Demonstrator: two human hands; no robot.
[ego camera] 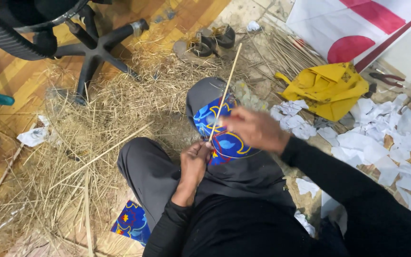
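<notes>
Head view looks down at a wooden parquet floor [10, 81], w/ a big spread of dry straw [96, 123] across the middle and left. Office chair base [96, 45] stands at approx 11 o'clock, black, star-shaped, castors on the wood. Pair of sandals [210, 40] sits at 12 o'clock, at the straw's far edge. Bundle of thin sticks [286, 54] lies toward 1 o'clock, yellow cloth bag [327, 88] just beside it. Torn white paper scraps [386, 138] cover the floor at 3 o'clock; red-handled pliers [388, 78] lie at approx 2 o'clock. White sheet w/ red shapes [353, 28] fills the top right corner. One crumpled paper [33, 136] lies at 9 o'clock.

Person sits on the floor, grey trousers, knees up, a blue patterned cloth [227, 138] over one knee near centre. Thin pale stick [224, 90] is held over that cloth: long axis runs from its low end at the hands up toward 12–1 o'clock, the free tip pointing away from the person, near the sandals. Left hand [195, 159] has its grip closed round the stick's low end. Right hand [255, 127] is motion-blurred just beside the stick, slightly higher up; can't tell whether its grip is closed on the stick or apart.
</notes>
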